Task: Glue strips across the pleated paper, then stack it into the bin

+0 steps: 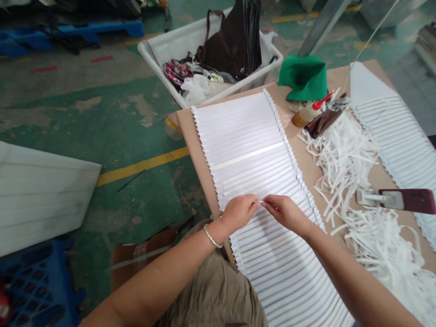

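Both forearms enter from the near edge, one at the left and one at the right, and converge over a row of overlapping white sheets [238, 122]. The left hand [240, 210] is turned palm down, back uppermost, its fingers curled and its thumb drawn in against them. The right hand [284, 211] is bent inward at the wrist, thumb and forefinger brought to a point, the other fingers folded. The two hands nearly meet at the fingertips, both pinching a thin white piece [260, 201], which lies between them above the sheets. A bracelet [211, 237] encircles the left wrist. The sheets run from far to near along the left side of the brown surface [189, 131]. To their right lie loose white strips [354, 145]; beyond these, at the far side, is a folded green piece [306, 79]. Behind the surface stands a white bin [160, 68] containing dark bags [225, 45].
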Demonstrator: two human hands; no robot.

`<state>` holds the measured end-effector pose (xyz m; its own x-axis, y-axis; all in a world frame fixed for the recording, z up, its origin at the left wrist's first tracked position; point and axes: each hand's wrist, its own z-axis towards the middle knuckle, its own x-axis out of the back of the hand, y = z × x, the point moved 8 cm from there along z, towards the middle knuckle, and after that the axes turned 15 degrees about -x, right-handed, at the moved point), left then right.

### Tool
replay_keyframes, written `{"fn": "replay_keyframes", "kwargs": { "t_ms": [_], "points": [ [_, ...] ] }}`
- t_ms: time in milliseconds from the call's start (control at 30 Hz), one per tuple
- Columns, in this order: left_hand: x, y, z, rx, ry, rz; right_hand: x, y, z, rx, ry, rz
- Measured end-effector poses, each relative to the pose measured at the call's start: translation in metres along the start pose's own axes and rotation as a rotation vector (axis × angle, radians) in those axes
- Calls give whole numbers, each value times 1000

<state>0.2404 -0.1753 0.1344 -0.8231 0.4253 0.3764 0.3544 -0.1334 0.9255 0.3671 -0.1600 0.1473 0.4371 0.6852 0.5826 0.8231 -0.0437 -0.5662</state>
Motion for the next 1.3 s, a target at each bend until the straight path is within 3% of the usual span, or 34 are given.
{"fn": "replay_keyframes", "kwargs": {
  "t_ms": [100, 233, 367, 567, 700, 867, 1100, 1300],
  "points": [
    [4, -19, -12, 116, -35, -135, 1, 8, 0, -64, -28, 103],
    [30, -57, -38, 285, 72, -368, 31, 57, 14, -154, 33, 170],
    [60, -84, -50, 369, 252, -281, 66, 102, 35, -230, 166, 178],
    [82, -103, -47, 410, 542, -130, 95, 116, 74, -275, 272, 175],
    [85, -111, -40, 446, 533, -113, 104, 122, 98, -287, 235, 274],
    [90, -118, -34, 483, 551, 22, 121, 132, 115, -343, 391, 325],
    [89, -126, -26, 480, 542, 134, 124, 132, 130, -372, 459, 350],
    [91, -125, -25, 495, 540, 186, 124, 158, 143, -415, 555, 295]
  ]
}}
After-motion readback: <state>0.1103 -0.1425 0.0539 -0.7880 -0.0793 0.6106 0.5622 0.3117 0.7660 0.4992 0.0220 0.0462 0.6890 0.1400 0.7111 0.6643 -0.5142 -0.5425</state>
